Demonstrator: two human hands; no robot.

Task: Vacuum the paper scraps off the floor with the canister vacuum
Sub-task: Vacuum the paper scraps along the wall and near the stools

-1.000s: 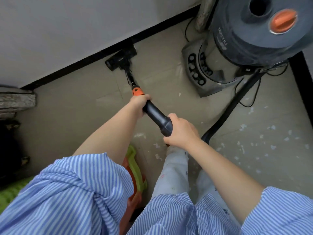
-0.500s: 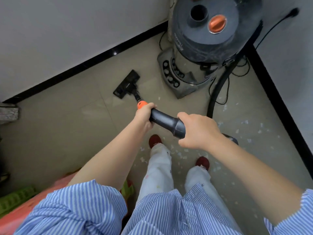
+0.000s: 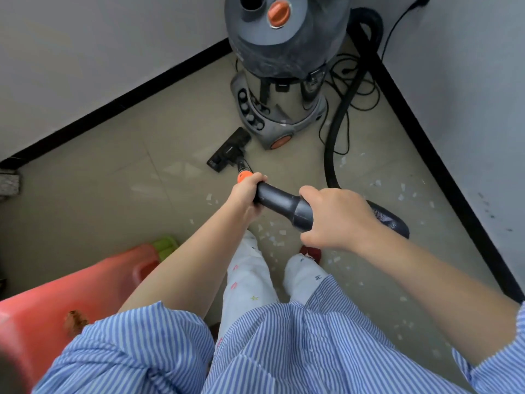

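A dark grey canister vacuum (image 3: 284, 64) with an orange knob stands in the room's corner. Its black hose (image 3: 338, 129) loops down to the black wand handle (image 3: 279, 200), which I hold in both hands. My left hand (image 3: 245, 193) grips the wand just behind its orange collar. My right hand (image 3: 335, 218) grips the thicker rear end. The black floor nozzle (image 3: 228, 150) lies on the tiles just left of the canister's base. White paper scraps (image 3: 274, 236) are scattered by my feet, and more paper scraps (image 3: 403, 191) lie to the right.
White walls with a black skirting board (image 3: 113, 108) meet behind the canister. A thin power cord (image 3: 352, 81) coils on the floor beside the hose. A red plastic stool (image 3: 56, 302) and a green object (image 3: 166, 244) sit at my lower left.
The nozzle has been drawn back from the left wall's skirting toward the canister's base. The view has swung right, bringing the corner and the red stool into sight. Both hands keep their grip.
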